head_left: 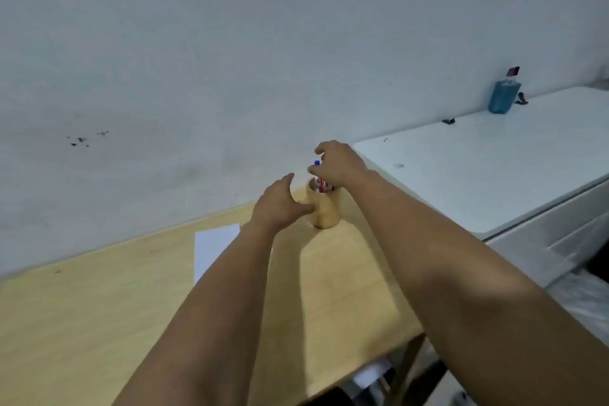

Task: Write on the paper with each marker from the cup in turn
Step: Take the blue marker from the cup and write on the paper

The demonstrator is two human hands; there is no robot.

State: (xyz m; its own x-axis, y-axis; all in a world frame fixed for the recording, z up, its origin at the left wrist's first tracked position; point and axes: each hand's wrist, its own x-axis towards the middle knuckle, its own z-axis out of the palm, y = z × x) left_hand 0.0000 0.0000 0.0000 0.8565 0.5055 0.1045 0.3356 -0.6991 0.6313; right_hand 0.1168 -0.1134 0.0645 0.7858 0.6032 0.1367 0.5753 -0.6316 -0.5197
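Note:
A round wooden cup stands near the far right corner of the light wooden table, with markers sticking out of its top. My right hand hovers over the cup, its fingertips pinched on a blue-capped marker. My left hand rests against the cup's left side, thumb touching the wall, fingers spread. A white sheet of paper lies on the table left of the cup, partly hidden by my left forearm.
A pale wall rises right behind the table. To the right stands a white cabinet with a blue container at its back. Dark items sit under the table's right edge.

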